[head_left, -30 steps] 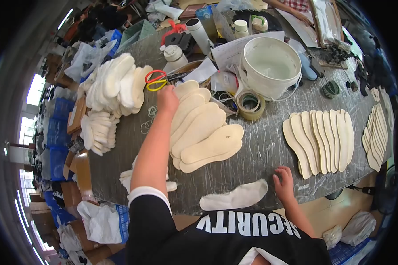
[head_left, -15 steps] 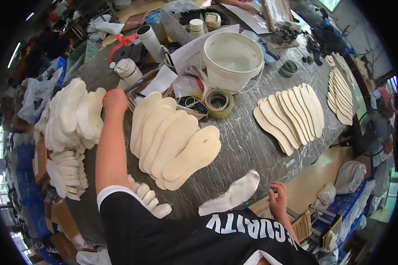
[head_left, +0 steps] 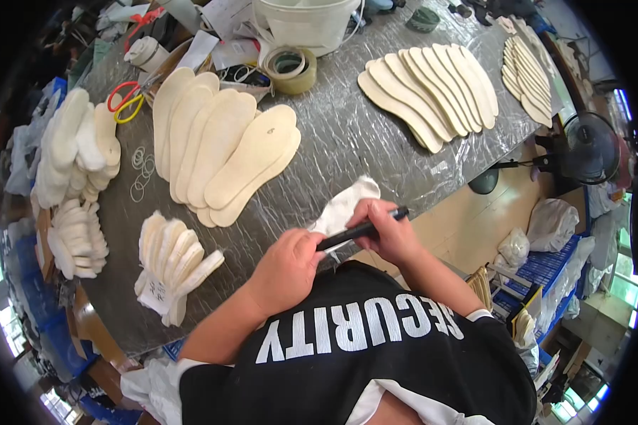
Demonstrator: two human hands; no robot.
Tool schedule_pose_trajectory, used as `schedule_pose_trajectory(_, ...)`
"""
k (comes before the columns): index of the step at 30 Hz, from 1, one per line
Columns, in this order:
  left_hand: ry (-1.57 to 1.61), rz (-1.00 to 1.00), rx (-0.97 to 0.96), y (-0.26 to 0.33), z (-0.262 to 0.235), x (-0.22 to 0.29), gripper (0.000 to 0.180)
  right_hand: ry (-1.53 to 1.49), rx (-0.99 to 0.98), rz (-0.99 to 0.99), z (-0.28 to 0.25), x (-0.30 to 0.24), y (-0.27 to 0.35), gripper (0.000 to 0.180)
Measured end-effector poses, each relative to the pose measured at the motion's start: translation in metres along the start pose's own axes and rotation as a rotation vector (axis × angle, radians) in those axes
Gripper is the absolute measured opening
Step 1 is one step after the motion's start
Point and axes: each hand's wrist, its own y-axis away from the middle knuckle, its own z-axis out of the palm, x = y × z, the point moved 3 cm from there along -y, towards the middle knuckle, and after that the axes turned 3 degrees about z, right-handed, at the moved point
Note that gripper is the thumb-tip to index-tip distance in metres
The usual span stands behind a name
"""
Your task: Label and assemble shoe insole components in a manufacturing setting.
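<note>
Close in front of my body, both hands meet on a black marker pen [head_left: 361, 231]. My left hand [head_left: 288, 268] pinches its left end. My right hand [head_left: 388, 232] has its fingers closed round the part toward the other end. Just behind the pen lies a white fluffy insole [head_left: 353, 200], partly covered by my hands. Left of my left hand sits a small fanned bundle of fleecy insoles [head_left: 171, 248] with a white written tag [head_left: 156, 292] on it. Beyond my hands, a fan of larger cream insoles [head_left: 223, 142] rests on the table.
Red-and-yellow-handled scissors [head_left: 125, 103] and thin rubber bands [head_left: 142, 173] lie at left, near piled fluffy insoles [head_left: 67, 145]. Tape rolls [head_left: 290, 71] and a white bucket [head_left: 306, 25] stand at the back. More cream insoles [head_left: 432, 88] fan out at right; a black fan [head_left: 588, 150] stands beyond the table edge.
My left hand has come back from beside the scissors at the far left to my front. My right hand has moved left to meet it, and both now hold the marker pen. The view has tilted downward.
</note>
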Motion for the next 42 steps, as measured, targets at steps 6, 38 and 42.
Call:
schedule_pose_trajectory(6, 0.691, -0.713, -0.405, 0.101, 0.053, -0.019, 0.021, -0.376, 0.239, -0.177, -0.095, 0.011, 0.076, 0.033)
schedule_pose_trajectory(38, -0.177, -0.488, 0.705, 0.147, 0.091, -0.109, 0.032, 0.438, -0.046, -0.472, -0.029, 0.084, 0.082, 0.018)
schedule_pose_trajectory(42, -0.172, -0.522, 0.718, 0.135, 0.078, -0.108, 0.031, 0.532, 0.101, -0.474, -0.048, 0.089, 0.106, 0.021)
